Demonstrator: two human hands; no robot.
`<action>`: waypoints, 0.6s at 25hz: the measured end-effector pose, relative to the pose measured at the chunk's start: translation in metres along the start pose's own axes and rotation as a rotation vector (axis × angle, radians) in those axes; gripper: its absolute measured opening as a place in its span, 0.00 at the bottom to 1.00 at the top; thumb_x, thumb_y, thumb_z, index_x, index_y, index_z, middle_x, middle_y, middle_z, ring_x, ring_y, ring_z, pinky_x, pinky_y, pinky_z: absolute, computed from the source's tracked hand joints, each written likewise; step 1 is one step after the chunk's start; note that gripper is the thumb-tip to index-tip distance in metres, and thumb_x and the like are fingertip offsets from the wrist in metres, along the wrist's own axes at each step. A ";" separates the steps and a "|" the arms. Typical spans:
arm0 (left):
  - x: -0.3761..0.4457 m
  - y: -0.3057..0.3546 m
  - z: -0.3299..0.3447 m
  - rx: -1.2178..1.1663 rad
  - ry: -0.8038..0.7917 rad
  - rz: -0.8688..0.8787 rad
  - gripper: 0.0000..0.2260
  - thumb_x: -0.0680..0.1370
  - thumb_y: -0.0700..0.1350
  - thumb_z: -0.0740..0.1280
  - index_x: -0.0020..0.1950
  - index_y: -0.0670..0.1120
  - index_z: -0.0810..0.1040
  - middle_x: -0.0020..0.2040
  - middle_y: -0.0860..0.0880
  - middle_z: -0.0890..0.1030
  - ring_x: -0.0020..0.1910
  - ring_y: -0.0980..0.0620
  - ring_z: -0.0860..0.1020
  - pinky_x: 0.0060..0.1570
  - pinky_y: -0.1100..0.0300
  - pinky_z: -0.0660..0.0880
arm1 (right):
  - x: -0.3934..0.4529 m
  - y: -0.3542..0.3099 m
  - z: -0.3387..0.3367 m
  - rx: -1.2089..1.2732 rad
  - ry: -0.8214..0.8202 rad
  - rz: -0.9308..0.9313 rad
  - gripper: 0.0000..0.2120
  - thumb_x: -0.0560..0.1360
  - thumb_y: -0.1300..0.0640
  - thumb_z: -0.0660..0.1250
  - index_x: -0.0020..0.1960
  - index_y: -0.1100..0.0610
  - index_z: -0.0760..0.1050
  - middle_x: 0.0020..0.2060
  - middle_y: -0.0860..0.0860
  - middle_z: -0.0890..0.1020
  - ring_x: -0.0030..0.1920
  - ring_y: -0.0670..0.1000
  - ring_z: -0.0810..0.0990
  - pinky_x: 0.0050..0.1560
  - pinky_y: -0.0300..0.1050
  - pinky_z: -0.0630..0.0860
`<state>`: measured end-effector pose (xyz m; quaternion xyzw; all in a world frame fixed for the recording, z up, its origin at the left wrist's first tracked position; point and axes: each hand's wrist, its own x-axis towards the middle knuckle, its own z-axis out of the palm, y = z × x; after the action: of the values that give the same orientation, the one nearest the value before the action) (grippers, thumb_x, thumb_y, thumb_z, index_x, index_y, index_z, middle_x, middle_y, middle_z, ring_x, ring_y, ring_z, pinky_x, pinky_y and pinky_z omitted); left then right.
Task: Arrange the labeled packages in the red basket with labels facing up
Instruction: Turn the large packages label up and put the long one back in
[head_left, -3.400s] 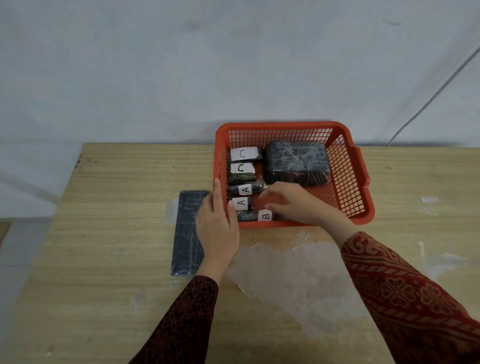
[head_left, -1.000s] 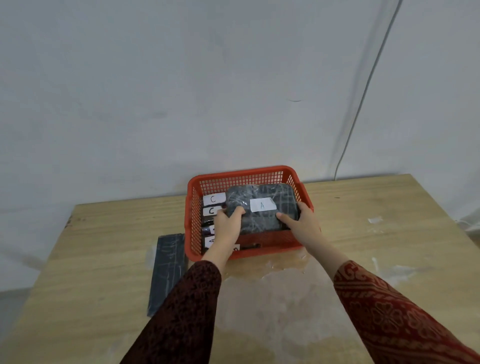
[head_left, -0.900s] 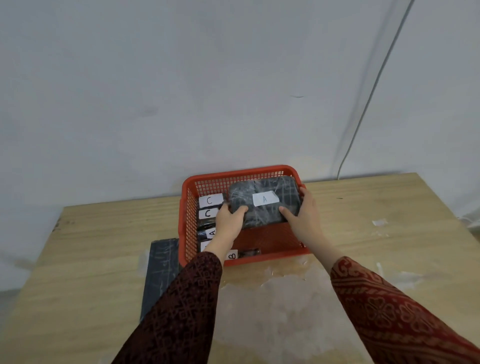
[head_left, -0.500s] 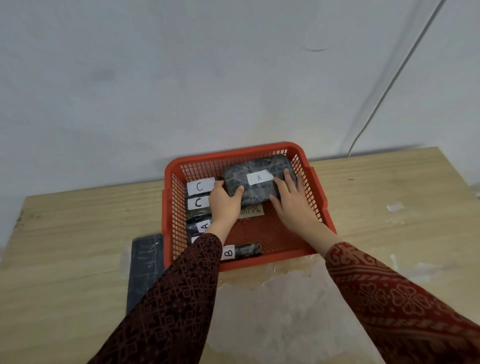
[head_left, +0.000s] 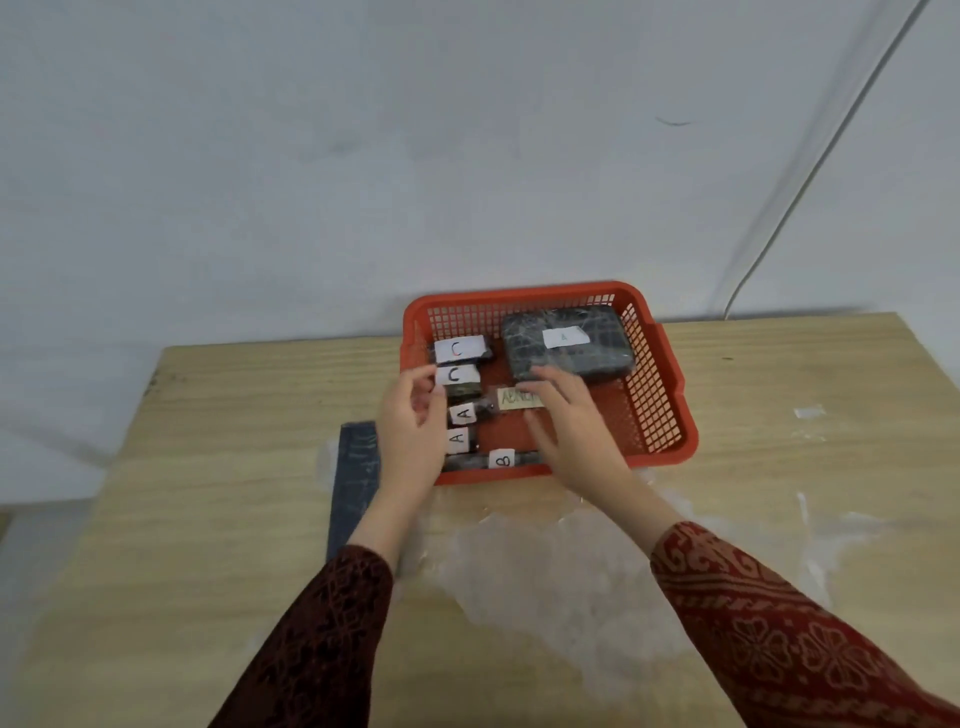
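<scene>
The red basket (head_left: 670, 374) stands at the back of the wooden table. A large dark package (head_left: 569, 343) lies in its far right corner with a white "A" label facing up. Down the basket's left side lie small dark packages, labels up: two "C" packages (head_left: 460, 349), two "A" packages (head_left: 462, 414) and a "B" package (head_left: 501, 459) at the front. A yellowish paper label (head_left: 517, 399) lies on the basket floor. My left hand (head_left: 413, 434) hovers over the basket's left front edge, fingers apart, empty. My right hand (head_left: 569, 426) is spread over the basket floor, just in front of the large package, holding nothing.
A flat dark package (head_left: 356, 467) lies on the table left of the basket, partly behind my left forearm. A patch of clear film (head_left: 545, 571) covers the table in front of the basket. A thin cable (head_left: 810, 171) runs down the white wall at the right.
Both hands flipped the large package so its "A" label faces up, set it in the basket's far right corner, then let go and drew back toward me.
</scene>
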<state>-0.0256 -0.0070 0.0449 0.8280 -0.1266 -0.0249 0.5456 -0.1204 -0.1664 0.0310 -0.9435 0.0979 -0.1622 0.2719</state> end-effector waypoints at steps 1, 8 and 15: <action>-0.014 -0.011 -0.019 0.015 0.070 -0.023 0.09 0.79 0.42 0.64 0.58 0.48 0.76 0.51 0.51 0.78 0.48 0.56 0.77 0.48 0.66 0.73 | -0.012 -0.019 0.007 0.079 -0.011 -0.066 0.12 0.77 0.62 0.63 0.60 0.59 0.75 0.60 0.56 0.76 0.64 0.53 0.71 0.68 0.45 0.65; -0.099 -0.093 -0.065 0.489 -0.039 -0.427 0.42 0.66 0.58 0.74 0.73 0.41 0.61 0.62 0.38 0.72 0.62 0.38 0.70 0.58 0.48 0.70 | -0.084 -0.082 0.079 0.310 -0.455 0.024 0.16 0.76 0.62 0.63 0.63 0.58 0.73 0.59 0.55 0.77 0.58 0.51 0.75 0.54 0.34 0.66; -0.127 -0.094 -0.106 0.208 -0.098 -0.300 0.35 0.63 0.49 0.76 0.67 0.47 0.68 0.58 0.46 0.75 0.56 0.48 0.75 0.47 0.57 0.78 | -0.059 -0.108 0.090 0.945 -0.658 0.714 0.29 0.79 0.54 0.63 0.75 0.53 0.54 0.68 0.58 0.69 0.62 0.57 0.74 0.61 0.53 0.73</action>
<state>-0.1118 0.1528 -0.0106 0.8873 -0.0300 -0.1330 0.4405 -0.1322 -0.0170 0.0029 -0.6335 0.2344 0.2078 0.7075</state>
